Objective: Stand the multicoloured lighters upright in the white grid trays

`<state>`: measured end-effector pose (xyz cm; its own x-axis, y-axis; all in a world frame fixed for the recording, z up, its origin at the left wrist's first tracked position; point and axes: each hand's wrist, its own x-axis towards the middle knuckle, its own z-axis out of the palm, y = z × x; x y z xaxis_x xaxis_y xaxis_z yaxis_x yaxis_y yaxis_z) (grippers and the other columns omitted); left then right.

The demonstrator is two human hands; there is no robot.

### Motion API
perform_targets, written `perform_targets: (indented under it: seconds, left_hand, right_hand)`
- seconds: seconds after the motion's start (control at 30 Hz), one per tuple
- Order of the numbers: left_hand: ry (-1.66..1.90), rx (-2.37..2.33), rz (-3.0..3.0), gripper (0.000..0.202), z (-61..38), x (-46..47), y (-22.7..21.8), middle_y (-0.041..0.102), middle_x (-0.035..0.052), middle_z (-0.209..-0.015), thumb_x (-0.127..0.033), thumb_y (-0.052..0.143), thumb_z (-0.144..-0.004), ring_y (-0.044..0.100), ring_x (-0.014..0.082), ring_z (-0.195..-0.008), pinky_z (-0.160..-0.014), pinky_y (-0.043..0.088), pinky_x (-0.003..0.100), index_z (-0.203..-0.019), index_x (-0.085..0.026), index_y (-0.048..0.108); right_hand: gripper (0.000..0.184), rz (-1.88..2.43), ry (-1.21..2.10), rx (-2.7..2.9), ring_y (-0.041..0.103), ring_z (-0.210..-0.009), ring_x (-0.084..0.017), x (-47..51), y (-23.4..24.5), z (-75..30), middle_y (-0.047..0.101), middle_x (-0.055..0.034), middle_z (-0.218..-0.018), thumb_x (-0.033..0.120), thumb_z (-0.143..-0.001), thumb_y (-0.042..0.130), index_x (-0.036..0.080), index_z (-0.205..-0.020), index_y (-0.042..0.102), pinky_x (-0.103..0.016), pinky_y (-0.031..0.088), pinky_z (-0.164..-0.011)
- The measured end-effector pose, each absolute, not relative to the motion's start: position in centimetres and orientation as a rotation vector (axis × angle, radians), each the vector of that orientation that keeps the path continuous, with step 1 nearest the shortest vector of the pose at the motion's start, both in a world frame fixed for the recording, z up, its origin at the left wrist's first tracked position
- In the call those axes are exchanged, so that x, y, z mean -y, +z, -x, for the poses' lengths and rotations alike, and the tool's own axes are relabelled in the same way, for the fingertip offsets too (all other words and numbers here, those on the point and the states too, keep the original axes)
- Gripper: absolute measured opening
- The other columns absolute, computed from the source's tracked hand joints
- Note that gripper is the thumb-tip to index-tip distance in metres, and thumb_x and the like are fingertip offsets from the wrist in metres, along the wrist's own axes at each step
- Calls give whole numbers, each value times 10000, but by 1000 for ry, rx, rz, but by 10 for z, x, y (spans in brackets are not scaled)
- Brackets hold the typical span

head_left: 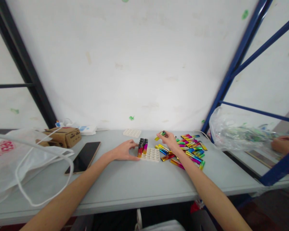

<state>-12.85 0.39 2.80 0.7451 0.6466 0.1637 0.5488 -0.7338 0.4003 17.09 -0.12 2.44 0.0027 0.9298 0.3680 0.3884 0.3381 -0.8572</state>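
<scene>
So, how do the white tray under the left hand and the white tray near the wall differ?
The white moulded tray by the left hand carries upright rainbow-coloured tubes; the white moulded tray near the wall carries none. The left hand touches the first; the second lies untouched. Both lie flat on the grey table.

1. The far edge of the white tray is hidden behind the sticks stood upright in it, and its left end is covered by the left hand.
2. The stick pinched in the right hand is partly covered by the fingers; its full length cannot be seen.
3. The pile of coloured sticks is partly hidden behind the right wrist, and single pieces are too small to count.
4. The white bag is cut off by the left edge.
5. Another person's hand is cut off at the right edge and partly hidden behind the blue bar.
6. The print on the cardboard box is too small to be read.
</scene>
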Motion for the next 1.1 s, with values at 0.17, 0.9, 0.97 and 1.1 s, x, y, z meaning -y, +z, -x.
perform_targets:
  seconds: [0.17,0.9,0.97,1.1]
  left_hand:
    - [397,-932,-2625,647,129,-5,28,569,51,-997,-720,710,-738,575,242,-915,-822,456,320,-1107,-189,685]
    - [412,-942,-2631,658,128,-4,28,570,48,-982,-733,705,-729,568,238,-893,-805,456,318,-1102,-191,689]
    - [408,-936,-2630,652,128,-4,28,566,46,-981,-726,704,-733,570,238,-900,-811,454,317,-1112,-196,689]
    - [412,-927,-2615,655,128,-3,29,568,43,-984,-731,694,-737,571,238,-910,-821,454,317,-1133,-210,690]
  right_hand:
    - [560,1110,786,1615,520,-603,-138,7,23,-159,528,16,-636,706,-923,441,182,-760,553,-256,434,-591]
    - [435,1280,468,1710,391,-564,-124,17,18,-137,380,46,-554,509,-925,431,217,-606,393,-256,293,-559]
    - [460,1233,527,1754,432,-567,-127,21,22,-137,437,47,-579,559,-968,411,211,-669,451,-248,339,-576]
    - [440,1149,532,1955,534,-626,-139,29,31,-138,592,11,-728,563,-1023,352,206,-847,539,-253,417,-632]
